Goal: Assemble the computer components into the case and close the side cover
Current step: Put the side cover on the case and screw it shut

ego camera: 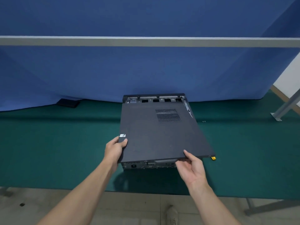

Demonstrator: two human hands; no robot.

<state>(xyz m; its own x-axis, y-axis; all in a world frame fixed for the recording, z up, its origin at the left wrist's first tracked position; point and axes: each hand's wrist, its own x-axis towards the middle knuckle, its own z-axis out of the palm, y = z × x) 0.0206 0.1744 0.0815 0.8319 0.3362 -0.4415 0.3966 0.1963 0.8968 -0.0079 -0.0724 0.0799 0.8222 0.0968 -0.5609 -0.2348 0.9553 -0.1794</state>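
Left hand gripped the near-left corner of the dark side cover, thumb on top and fingers curled under the edge. Right hand pinched the cover's near edge towards its right end, thumb above and fingers beneath, palm turned up.

Holding two points on the near edge probably let the person steer the wide, thin panel level and line it up over the case.

The cover lay flat across the top of the case but was skewed. Its near-right corner swung out towards 4 o'clock past the case wall. Its far edge stopped short at 12 o'clock, leaving a strip of the case interior and drive bays uncovered. The cover looked unseated, likely needing to be squared up and slid towards 12 o'clock to lock.

From the left hand the panel spread away towards 1 o'clock; from the right hand, towards 11 o'clock. The case's rear ports faced the person, just beneath both hands.

The case sat on a green table mat, against a blue partition. A small yellow object showed just beyond the overhanging corner, and a flat black item lay at 10 o'clock, well apart.
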